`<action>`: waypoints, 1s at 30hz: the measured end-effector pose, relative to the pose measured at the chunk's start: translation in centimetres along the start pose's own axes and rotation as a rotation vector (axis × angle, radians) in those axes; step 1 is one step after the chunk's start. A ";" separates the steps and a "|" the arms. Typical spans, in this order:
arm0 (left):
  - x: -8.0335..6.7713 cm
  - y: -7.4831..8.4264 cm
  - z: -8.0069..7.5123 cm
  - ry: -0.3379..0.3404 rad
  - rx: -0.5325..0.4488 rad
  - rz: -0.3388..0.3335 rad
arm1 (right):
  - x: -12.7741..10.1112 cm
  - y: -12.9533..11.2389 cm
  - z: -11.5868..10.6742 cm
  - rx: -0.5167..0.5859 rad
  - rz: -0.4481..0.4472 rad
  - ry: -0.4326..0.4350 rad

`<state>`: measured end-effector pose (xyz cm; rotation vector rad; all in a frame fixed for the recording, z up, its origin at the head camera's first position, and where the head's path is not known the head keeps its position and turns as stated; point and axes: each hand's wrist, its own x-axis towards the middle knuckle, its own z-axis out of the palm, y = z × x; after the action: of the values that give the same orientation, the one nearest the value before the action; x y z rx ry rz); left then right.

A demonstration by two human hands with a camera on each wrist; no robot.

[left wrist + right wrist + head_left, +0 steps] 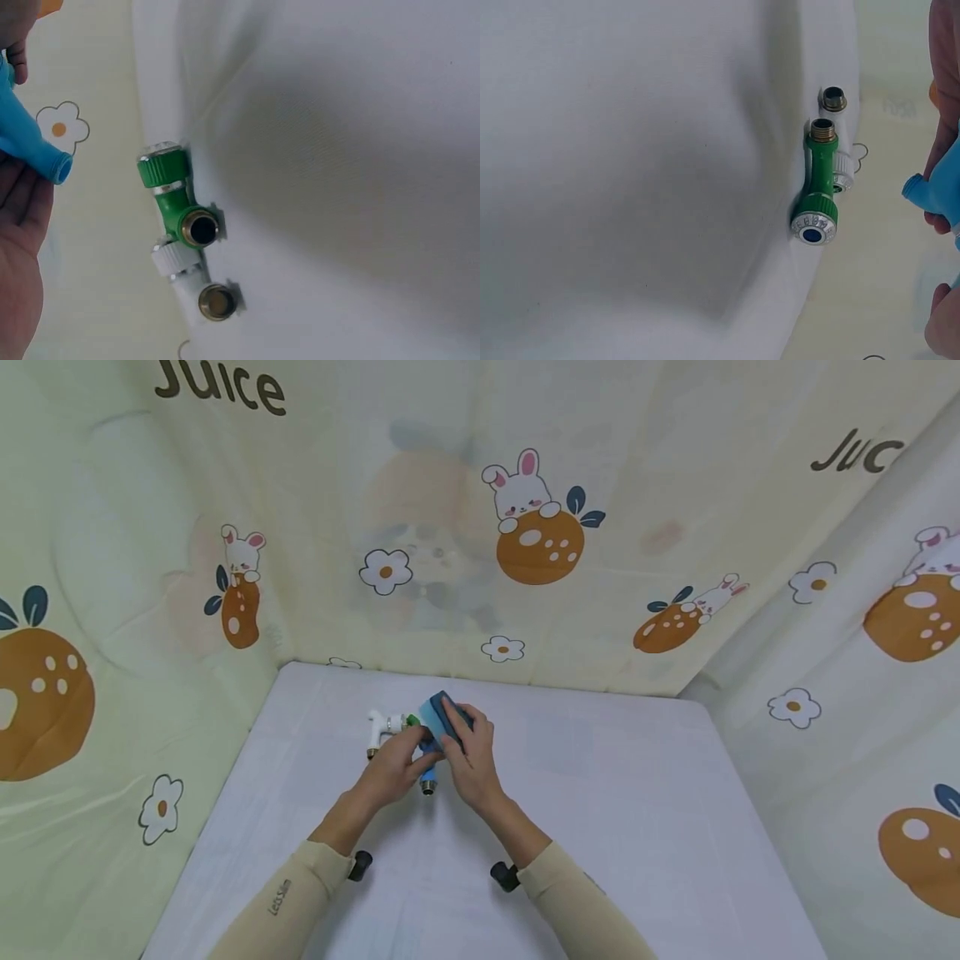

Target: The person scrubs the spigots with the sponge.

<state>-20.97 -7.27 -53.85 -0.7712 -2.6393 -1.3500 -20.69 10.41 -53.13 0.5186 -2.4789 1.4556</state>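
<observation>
My left hand (390, 768) grips a blue angle valve (428, 774) whose metal threaded end points down towards me. With my right hand (471, 758) I hold a light and dark blue block (437, 718) that looks like a sponge, close against the valve's upper part. Fingers cover much of the valve there. Both wrist views show part of a light blue pipe body (26, 139) between the hands. Behind the left hand, a green valve (822, 169) and a white valve (382, 723) lie side by side on the table, with brass-coloured threaded ends.
A white cloth covers the table (615, 810). Around its back and sides hangs a pale curtain (442, 635) printed with rabbits, oranges and flowers. Black wrist mounts (506, 877) sit at both cuffs.
</observation>
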 end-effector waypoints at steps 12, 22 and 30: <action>0.2 0.5 0.3 -0.064 0.086 0.103 | 0.7 1.2 -0.4 0.148 0.215 0.021; -0.6 -0.7 0.5 -0.094 0.150 0.042 | 0.0 2.4 -0.2 0.181 0.267 0.042; -1.8 -2.2 0.2 -0.162 0.303 0.069 | -0.4 2.8 0.0 0.180 0.276 0.060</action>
<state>-20.39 -8.87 -56.09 -0.9500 -2.8149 -0.8738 -21.44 11.76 -55.49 0.1620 -2.4615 1.7796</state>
